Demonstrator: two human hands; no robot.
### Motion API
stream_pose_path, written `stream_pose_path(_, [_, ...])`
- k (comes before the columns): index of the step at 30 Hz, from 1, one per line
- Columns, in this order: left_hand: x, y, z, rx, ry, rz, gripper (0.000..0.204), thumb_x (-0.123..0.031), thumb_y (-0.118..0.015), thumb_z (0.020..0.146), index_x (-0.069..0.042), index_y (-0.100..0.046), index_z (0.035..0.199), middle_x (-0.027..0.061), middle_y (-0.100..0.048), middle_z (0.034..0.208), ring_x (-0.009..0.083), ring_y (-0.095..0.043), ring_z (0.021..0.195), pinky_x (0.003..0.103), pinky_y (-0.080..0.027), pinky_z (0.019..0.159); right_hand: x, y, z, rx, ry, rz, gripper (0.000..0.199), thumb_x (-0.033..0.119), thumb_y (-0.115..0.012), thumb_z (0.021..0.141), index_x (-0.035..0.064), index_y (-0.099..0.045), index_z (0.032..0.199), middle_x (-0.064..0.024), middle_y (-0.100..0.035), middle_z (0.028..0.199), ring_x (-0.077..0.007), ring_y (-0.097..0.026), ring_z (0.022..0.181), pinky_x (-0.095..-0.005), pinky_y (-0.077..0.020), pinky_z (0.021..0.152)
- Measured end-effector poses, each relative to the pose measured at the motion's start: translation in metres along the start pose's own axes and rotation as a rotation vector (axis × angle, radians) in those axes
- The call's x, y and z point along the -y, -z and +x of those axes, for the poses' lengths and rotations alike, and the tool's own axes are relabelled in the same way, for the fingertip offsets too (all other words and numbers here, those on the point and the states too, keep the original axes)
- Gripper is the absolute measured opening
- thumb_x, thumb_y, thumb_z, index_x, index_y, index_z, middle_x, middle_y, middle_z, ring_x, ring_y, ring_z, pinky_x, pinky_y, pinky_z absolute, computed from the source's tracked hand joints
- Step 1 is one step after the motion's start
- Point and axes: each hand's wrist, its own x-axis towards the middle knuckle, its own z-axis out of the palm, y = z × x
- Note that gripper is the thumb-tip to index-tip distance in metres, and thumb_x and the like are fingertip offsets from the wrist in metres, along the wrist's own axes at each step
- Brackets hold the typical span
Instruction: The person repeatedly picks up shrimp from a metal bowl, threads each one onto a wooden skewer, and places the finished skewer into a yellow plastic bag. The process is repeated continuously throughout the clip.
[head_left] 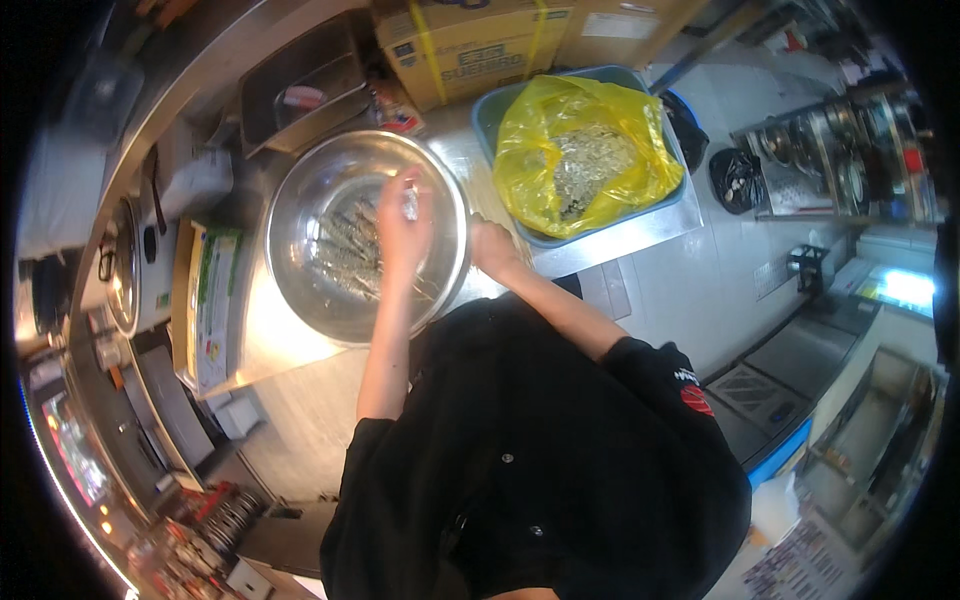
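Your black-shirted torso (pixel 540 470) fills the lower middle of the view, and both bare forearms run up from it toward a steel counter (pixel 620 235). Up there, your left hand (pixel 405 225) is raised over a large round metal bowl (pixel 300 200), its fingers pinched together on a small pale, silvery piece (pixel 410 203) that looks like one of the small fish, though it is too blurred for you to be sure. Your right hand (pixel 492 248) sits at the bowl's right rim, touching it or just beside it; whether those fingers are curled on the rim or lying loose cannot be told from this angle. Inside the bowl, a heap of thin silvery fish (pixel 345 250) lies across the bottom, mostly below and to the left of your left hand. Just right of the bowl stands a blue-grey tub (pixel 490 115) lined with a yellow plastic bag (pixel 640 150), and a mound of pale grey-green scraps (pixel 590 165) fills the middle of that bag. Behind the bowl and the tub, cardboard boxes (pixel 470 45) strapped with yellow bands rest against the back. A rectangular steel tray (pixel 300 85) sits behind the bowl to the left, and a green-printed flat carton (pixel 215 305) lies left of the bowl near the counter's edge.
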Motion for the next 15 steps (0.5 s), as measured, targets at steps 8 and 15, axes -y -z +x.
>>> stream_pose_path(8, [-0.061, -0.19, 0.034, 0.918, -0.462, 0.405, 0.018, -0.007, -0.062, 0.085, -0.001, -0.072, 0.099, 0.0201, -0.07, 0.094, 0.0339, -0.069, 0.089, 0.04, -0.056, 0.078, -0.026, -0.008, 0.007, 0.233, 0.159, 0.087, 0.051, 0.035, -0.043, 0.101, 0.0122, -0.038, 0.146, -0.0138, -0.041, 0.149, -0.0292, -0.037, 0.138, -0.0449, -0.0274, 0.115])
stream_pose_path(15, [0.009, -0.211, 0.058, 0.937, -0.509, 0.981, 0.019, -0.009, -0.06, 0.081, -0.006, -0.076, 0.09, 0.0165, -0.072, 0.088, 0.0327, -0.071, 0.087, 0.044, -0.057, 0.073, -0.034, -0.027, 0.004, -0.032, 0.163, 0.16, 0.037, 0.021, -0.046, 0.096, 0.0053, -0.052, 0.129, -0.018, -0.057, 0.128, -0.0289, -0.053, 0.122, -0.0402, -0.0425, 0.1])
